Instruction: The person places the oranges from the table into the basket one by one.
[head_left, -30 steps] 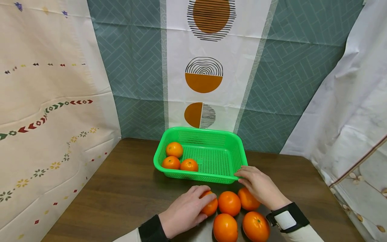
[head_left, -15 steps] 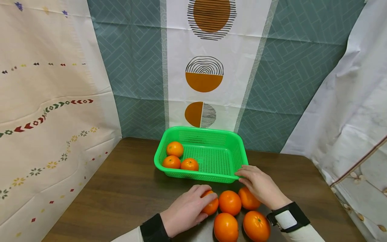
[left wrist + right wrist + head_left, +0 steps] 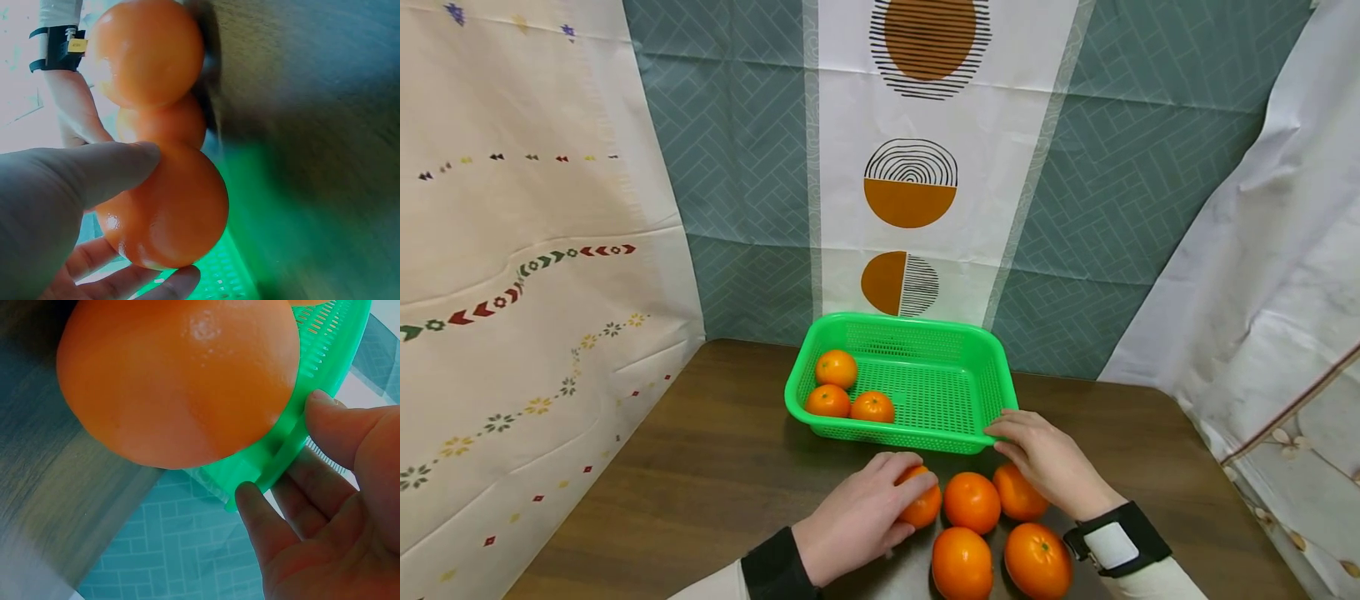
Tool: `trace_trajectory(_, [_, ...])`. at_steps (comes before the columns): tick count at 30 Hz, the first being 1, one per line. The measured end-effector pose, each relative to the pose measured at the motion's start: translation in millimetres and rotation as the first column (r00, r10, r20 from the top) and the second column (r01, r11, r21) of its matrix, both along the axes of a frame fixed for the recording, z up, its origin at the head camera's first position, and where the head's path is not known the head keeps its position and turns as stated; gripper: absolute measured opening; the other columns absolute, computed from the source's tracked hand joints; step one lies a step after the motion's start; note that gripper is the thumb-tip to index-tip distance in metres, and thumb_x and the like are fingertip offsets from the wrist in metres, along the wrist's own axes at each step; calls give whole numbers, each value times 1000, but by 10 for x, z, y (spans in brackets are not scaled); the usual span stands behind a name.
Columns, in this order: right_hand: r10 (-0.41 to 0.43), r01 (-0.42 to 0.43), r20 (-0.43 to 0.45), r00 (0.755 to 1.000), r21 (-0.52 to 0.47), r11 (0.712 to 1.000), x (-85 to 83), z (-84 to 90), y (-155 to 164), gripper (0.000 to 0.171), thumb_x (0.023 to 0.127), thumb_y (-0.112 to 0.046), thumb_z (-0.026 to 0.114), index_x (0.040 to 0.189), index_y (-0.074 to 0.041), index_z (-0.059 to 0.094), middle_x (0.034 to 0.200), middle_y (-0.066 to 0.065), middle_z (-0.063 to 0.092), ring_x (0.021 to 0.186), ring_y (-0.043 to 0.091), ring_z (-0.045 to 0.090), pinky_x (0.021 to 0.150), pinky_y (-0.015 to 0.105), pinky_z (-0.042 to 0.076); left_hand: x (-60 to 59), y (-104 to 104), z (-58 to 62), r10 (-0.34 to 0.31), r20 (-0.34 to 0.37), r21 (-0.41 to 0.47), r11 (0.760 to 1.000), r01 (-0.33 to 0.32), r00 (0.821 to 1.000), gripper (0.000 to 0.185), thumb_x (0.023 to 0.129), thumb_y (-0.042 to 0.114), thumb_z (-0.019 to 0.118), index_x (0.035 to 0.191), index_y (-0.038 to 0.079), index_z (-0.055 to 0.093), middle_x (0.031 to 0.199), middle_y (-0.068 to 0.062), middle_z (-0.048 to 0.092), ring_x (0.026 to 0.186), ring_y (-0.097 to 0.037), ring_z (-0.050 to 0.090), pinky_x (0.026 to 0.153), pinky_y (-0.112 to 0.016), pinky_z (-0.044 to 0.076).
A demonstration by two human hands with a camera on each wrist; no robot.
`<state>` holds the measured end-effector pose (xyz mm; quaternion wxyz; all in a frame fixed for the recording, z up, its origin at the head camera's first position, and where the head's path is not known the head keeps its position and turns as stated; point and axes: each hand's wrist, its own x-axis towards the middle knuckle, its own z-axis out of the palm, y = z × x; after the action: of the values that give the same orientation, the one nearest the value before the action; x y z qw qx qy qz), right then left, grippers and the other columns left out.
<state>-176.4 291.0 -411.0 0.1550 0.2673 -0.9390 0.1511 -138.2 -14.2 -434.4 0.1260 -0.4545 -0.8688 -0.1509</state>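
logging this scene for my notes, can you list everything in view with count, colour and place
basket: 1, green, back middle of the table
oranges in basket: 3, orange, its left end
oranges on table: 5, orange, in front of the basket
table: 1, dark brown wood
cloths: patterned and white, hung behind and at both sides
left hand: grips the leftmost table orange
right hand: pinches the basket's near right corner; black and white wristband
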Motion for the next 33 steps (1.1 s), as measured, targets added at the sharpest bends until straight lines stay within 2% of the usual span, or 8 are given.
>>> trace_trajectory(9, [10, -10, -4, 1000, -2, 1000, -9, -24, 16, 26, 88, -8, 78, 113, -13, 75, 121, 6, 67, 122, 28, 59, 95, 47, 52, 46, -60, 139, 8, -14, 58, 998, -7, 1000, 62, 84, 27, 85, 137, 23, 53, 135, -4, 49, 121, -21, 47, 91, -30, 52])
trace_trajectory(19, [-3, 3, 5, 1000, 7, 1000, -1, -20, 12, 24, 89, -11, 77, 114, -13, 75, 124, 7, 66, 125, 30, 57, 98, 49, 50, 81, -51, 372, -11, -85, 71, 997, 18, 996, 63, 82, 29, 86, 137, 23, 54, 135, -4, 48, 119, -20, 48, 95, -31, 50])
trace_trajectory(25, [-7, 7, 1, 1000, 5, 1000, 14, -52, 4, 25, 89, -11, 77, 114, -13, 75, 124, 8, 66, 124, 29, 58, 97, 49, 50, 52, -38, 524, -17, -145, 92, 995, 30, 989, 64, 80, 26, 88, 135, 21, 55, 134, -7, 51, 120, -22, 50, 96, -30, 51])
trace_trajectory(33, [1, -1, -28, 1000, -3, 1000, 38, -60, -14, 25, 88, -8, 78, 112, -13, 75, 120, 6, 67, 119, 27, 60, 95, 47, 52, -6, -77, 649, 20, -170, 122, 993, 1, 985, 63, 80, 26, 88, 133, 22, 56, 133, -6, 51, 113, -22, 53, 92, -30, 52])
